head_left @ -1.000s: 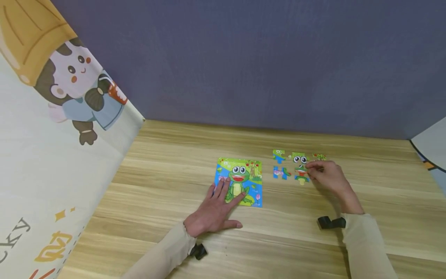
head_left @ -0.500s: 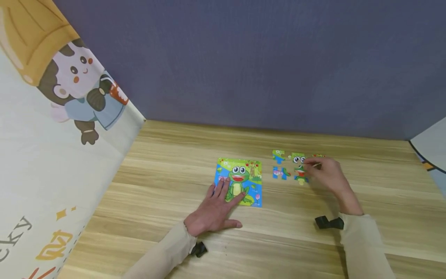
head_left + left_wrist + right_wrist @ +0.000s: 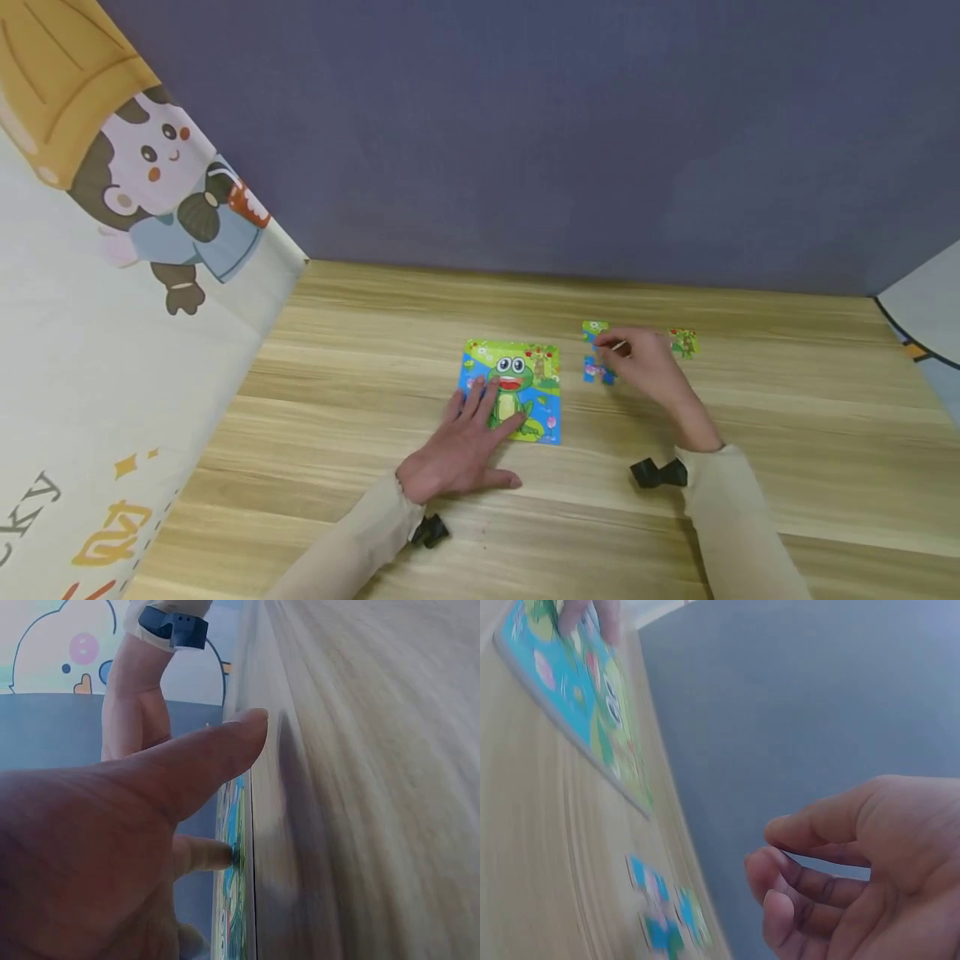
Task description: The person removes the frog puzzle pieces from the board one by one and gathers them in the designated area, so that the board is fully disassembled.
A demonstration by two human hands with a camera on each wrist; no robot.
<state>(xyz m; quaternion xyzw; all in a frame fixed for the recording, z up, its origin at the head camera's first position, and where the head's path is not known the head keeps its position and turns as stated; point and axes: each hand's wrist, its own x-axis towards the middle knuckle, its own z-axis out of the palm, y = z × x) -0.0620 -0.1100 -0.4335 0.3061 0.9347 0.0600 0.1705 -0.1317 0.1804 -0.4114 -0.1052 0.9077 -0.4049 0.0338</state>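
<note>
A frog picture puzzle board (image 3: 546,412) lies on the wooden table. My left hand (image 3: 461,446) rests on its lower left part with spread fingers; the left wrist view shows a fingertip touching the picture. Several loose jigsaw pieces lie right of the board. Over them is my right hand (image 3: 645,362), thumb and fingers loosely curled with tips close together. In the right wrist view I see nothing held between its fingers. A green-and-blue piece (image 3: 594,327) and a blue-and-pink piece (image 3: 595,372) show beside the fingertips. The frog's eye and mouth pieces are hidden behind the hand.
A piece with a tree on it (image 3: 685,343) lies on the wooden table (image 3: 360,383), right of the right hand. A dark blue wall (image 3: 525,150) rises behind the table. The pale sheet with a cartoon figure (image 3: 150,208) borders the left side.
My right hand has moved left, from the frog's eye and mouth pieces to the pieces nearest the board. The tree piece has come into fuller view. My left hand stays on the board.
</note>
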